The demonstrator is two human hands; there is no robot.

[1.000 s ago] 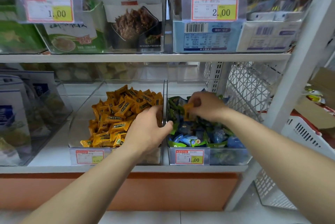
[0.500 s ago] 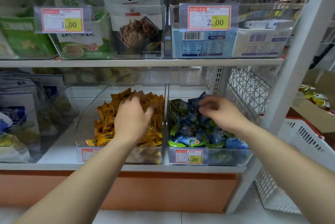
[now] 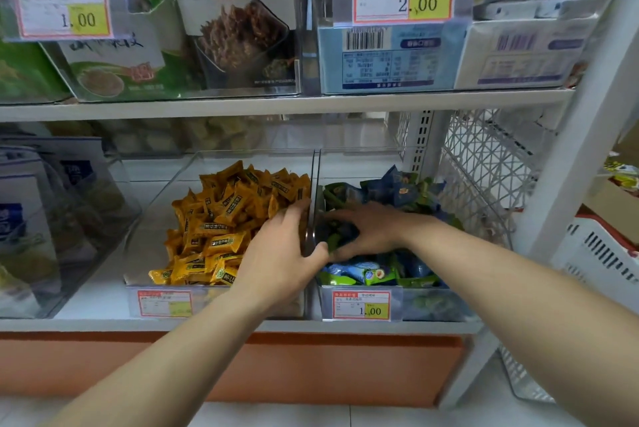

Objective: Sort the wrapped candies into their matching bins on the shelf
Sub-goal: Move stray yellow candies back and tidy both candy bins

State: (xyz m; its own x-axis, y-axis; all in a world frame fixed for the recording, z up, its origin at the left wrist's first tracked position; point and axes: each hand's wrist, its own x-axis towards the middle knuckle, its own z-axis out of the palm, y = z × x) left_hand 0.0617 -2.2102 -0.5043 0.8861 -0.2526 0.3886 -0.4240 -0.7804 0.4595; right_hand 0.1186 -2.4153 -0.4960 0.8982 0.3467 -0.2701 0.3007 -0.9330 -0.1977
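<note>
- Head view: the left hand (image 3: 276, 254) lies palm down just left of the clear divider (image 3: 313, 184). Its fingers are straight and loosely apart on the heap, the thumb spread toward the divider's top edge, and it grips nothing that shows.
- The right hand (image 3: 375, 229) lies palm down just right of the divider, fingers reaching toward it over dark green wrappers. Whether they pinch a candy underneath is hidden, so I cannot tell.
- The two hands nearly meet across the divider, thumbs near one another at its top edge.
- Orange candies (image 3: 224, 216) fill the left bin (image 3: 221, 304), heaped against the divider's left face. The wrappers lie every way, with no common long axis.
- Blue and green candies (image 3: 390, 190) fill the right bin (image 3: 432, 305) on the divider's right side, piled highest behind the right hand.
- No orange wrapper shows right of the divider, nor a blue or green one left of it — though one may lie under a palm.
- Judgement: the coming move turns on the divider — a stray under the right hand would have to travel leftward over its edge, and the left hand is the nearer receiver.
- Further out, both bins stand on a white shelf (image 3: 103, 324), and a white basket (image 3: 601, 254) sits well right of the divider.
</note>
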